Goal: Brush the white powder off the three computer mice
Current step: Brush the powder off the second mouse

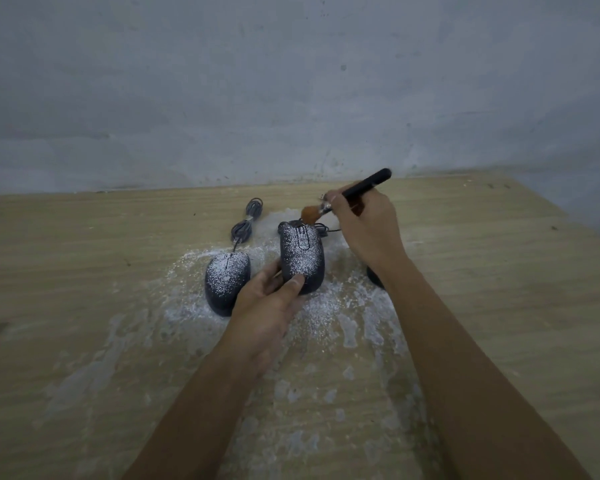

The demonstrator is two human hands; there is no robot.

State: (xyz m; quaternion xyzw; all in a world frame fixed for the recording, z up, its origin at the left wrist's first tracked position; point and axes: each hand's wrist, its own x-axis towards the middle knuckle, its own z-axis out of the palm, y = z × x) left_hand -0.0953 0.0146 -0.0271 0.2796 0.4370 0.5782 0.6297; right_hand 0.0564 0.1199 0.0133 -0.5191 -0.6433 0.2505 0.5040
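- Gripped at its near end by the left hand (271, 303) is a dark grey computer mouse (314, 268) dusted with white powder (291, 247).
- A black-handled, orange-bristled brush (368, 184) is pinched in the right hand (364, 226), bristles at that mouse's far tip.
- A second dusted mouse (226, 282) is set beside it on the pale wooden desk (84, 254); a third mouse (374, 277) is largely hidden behind the right forearm (447, 341).

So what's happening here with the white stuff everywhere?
A person is brushing powder off computer mice on a table. The left hand grips the middle mouse by its near end; the right hand holds a brush, bristles at the mouse's far end. It and the left mouse are both thickly powdered. A third mouse is mostly hidden behind the right arm.
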